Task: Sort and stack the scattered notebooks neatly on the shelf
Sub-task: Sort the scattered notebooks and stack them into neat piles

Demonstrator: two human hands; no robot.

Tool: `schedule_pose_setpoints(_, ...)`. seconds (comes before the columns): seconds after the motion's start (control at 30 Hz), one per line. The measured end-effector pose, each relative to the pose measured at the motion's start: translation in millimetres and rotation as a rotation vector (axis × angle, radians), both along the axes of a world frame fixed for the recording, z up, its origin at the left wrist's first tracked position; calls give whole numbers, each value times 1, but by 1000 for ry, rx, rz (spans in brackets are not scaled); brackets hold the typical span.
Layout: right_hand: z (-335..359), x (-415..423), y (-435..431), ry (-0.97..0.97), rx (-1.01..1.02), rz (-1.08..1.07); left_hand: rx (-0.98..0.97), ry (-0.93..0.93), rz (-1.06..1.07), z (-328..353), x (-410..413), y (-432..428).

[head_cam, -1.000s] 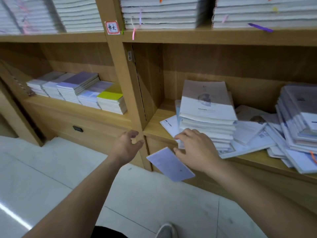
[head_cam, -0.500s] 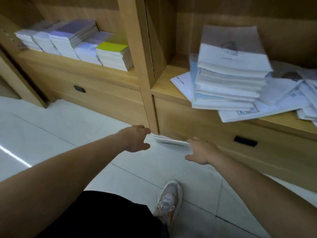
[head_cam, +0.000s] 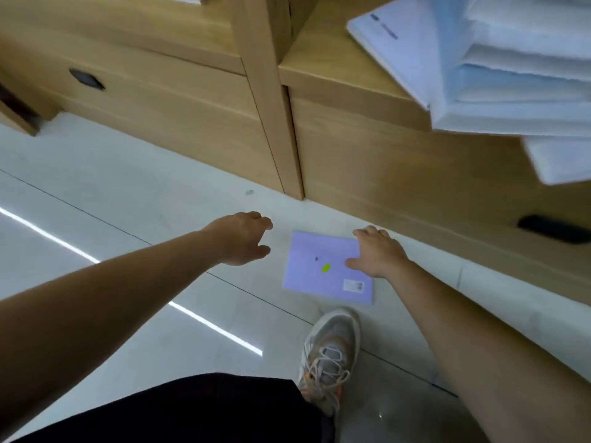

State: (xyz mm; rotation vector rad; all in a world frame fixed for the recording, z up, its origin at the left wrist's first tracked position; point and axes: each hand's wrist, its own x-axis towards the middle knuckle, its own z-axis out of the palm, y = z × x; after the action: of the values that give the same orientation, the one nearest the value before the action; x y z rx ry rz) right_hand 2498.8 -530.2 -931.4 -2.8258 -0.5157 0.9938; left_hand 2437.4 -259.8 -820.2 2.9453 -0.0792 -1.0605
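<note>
A lilac notebook [head_cam: 319, 270] lies flat on the white tiled floor beside the base of the wooden shelf [head_cam: 345, 78]. It has a small green sticker and a barcode label on its cover. My right hand [head_cam: 377, 254] is spread over the notebook's right edge, fingers and thumb reaching onto the cover without gripping it. My left hand [head_cam: 244, 239] hovers above the floor just left of the notebook, fingers loosely curved and holding nothing. A skewed pile of white and pale blue notebooks [head_cam: 499, 65] overhangs the shelf edge at upper right.
Two drawer fronts with black recessed handles [head_cam: 86, 79] [head_cam: 553, 228] sit under the shelf. My grey sneaker [head_cam: 329, 353] stands on the floor just below the notebook, and black shorts [head_cam: 198, 410] fill the bottom of the view.
The lilac notebook slipped from my right hand and dropped to the floor. The view tilted down and both hands followed it down to floor level.
</note>
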Motion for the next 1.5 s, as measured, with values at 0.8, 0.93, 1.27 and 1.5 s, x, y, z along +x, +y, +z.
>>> schedule_pose_setpoints(0.8, -3, -27, -15, 52, 83, -29, -49, 3, -7, -8, 4, -8)
schedule_pose_setpoints(0.93, 59, -27, -18, -142, 129, 72, -28, -58, -29, 29, 16, -10)
schedule_pose_setpoints(1.27, 249, -56, -55, -389, 263, 130, -154, -342, -7, 179, -5, -49)
schedule_pose_setpoints(1.5, 363, -72, -129, -655, 334, 26, -382, -582, 34, 260, -39, -106)
